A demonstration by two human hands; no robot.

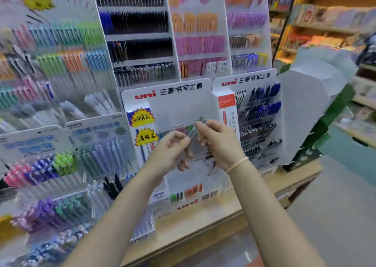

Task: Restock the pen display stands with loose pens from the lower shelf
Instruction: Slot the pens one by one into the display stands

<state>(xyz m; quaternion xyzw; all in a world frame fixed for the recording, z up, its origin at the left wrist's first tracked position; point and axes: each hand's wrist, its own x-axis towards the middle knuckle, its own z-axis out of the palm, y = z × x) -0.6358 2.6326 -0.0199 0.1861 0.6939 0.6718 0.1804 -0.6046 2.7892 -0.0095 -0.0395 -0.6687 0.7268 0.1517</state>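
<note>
The right hand [218, 142] and the left hand [173, 146] are close together in front of a white pen stand [183, 104]. Both hold the same small bunch of grey pens [196, 131]. The right hand's fingers curl around the top part of the bunch. The left hand pinches it lower down. A thin band [237, 165] sits on the right wrist. The stand has few pens in it. Beside it, more stands [260, 124] are full of blue and black pens. They all sit on a wooden surface [203, 232]. The picture is blurry.
</note>
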